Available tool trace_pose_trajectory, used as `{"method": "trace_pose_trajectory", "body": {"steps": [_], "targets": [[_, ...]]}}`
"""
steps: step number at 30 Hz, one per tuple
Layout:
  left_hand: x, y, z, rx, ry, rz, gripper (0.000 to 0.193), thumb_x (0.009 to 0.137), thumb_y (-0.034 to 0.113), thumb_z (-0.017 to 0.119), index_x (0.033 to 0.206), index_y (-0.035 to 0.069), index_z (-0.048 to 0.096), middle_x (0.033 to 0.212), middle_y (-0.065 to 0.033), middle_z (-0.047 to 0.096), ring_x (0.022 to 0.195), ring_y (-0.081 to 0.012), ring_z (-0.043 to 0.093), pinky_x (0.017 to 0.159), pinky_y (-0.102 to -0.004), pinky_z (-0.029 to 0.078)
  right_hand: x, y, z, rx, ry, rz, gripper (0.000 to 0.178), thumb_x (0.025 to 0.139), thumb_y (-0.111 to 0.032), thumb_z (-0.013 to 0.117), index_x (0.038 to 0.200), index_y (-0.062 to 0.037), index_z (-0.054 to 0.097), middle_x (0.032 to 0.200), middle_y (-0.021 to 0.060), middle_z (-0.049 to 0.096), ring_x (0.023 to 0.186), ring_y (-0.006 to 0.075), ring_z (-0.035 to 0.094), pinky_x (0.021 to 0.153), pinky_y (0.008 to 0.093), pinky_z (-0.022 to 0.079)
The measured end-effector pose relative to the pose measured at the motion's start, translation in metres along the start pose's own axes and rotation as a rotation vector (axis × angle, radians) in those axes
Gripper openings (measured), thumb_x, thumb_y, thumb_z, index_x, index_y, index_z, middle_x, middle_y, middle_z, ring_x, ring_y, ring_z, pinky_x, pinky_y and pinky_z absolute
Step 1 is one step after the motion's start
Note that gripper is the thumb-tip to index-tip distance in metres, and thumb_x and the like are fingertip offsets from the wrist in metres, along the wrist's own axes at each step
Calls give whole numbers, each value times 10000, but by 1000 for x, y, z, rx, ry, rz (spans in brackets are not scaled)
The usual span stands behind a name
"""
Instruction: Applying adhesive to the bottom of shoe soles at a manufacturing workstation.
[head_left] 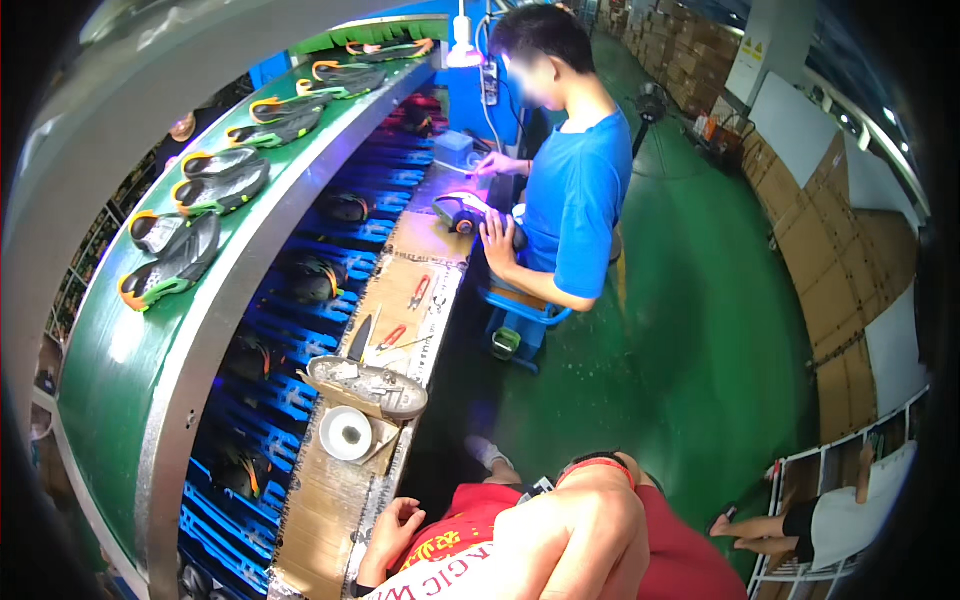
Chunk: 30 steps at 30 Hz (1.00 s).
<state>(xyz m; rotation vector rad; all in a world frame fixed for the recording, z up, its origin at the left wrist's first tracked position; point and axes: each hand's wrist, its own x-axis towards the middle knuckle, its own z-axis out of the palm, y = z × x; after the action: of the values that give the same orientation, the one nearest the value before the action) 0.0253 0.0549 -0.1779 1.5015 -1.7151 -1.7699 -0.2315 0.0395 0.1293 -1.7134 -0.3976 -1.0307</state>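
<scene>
My left hand [398, 530] rests by the near edge of the cardboard-covered bench [310, 520], fingers loosely curled with gaps between them and nothing visible in them. My right forearm [570, 520] is bent in front of my red shirt, a red band near its far end. The right hand's fingers are hidden. Ahead of my left hand are a white round bowl [346, 433] with a dark spot in its middle and a grey, sole-shaped piece [372, 388]. Farther along lie a dark blade-like tool [360, 338] and two red-handled tools, one nearer [393, 336] and one beyond [419, 290].
A green conveyor [110, 370] carries several dark shoes [172, 258] with orange trim. Below it, blue racks [230, 520] hold more shoes. A co-worker in blue [580, 200] handles a shoe [462, 214] under a lamp [463, 45]. Another person [850, 510] is at right.
</scene>
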Motion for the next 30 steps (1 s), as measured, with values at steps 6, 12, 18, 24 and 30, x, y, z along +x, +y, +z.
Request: {"method": "trace_pose_trajectory", "body": {"steps": [6,12,18,24,30], "targets": [[5,19,-13,-67,129,-43,318,857,162,660,1106,-20,583,953,-109,664,861,-181,638,774,-300,508,68,-1,-25,151,-13,1,303,796,-177,756,985,48,682,755,89,621,534,182,534,472,297,418],[22,39,-11,-80,155,5,332,867,158,652,1123,-35,565,962,-129,650,889,-186,630,781,-293,499,41,20,-56,109,153,-4,368,730,-212,800,968,50,699,785,86,633,533,139,499,484,295,418],[48,34,0,-67,156,-6,349,857,164,673,1117,-40,561,957,-122,657,878,-180,636,789,-297,509,-6,26,-94,-43,513,229,291,806,-66,728,612,-41,513,658,15,514,595,109,412,531,261,300],[61,54,10,5,196,-67,357,861,217,677,1109,-19,574,946,-122,666,869,-181,645,791,-308,510,-20,37,-124,-10,610,297,90,833,-57,698,871,17,663,866,87,651,787,116,562,619,240,410],[75,70,20,-12,196,-70,333,858,207,682,1092,-10,590,919,-105,668,838,-168,644,776,-303,513,-53,39,-149,272,674,250,231,939,-128,581,758,14,598,645,37,568,514,80,490,480,207,357]]}}
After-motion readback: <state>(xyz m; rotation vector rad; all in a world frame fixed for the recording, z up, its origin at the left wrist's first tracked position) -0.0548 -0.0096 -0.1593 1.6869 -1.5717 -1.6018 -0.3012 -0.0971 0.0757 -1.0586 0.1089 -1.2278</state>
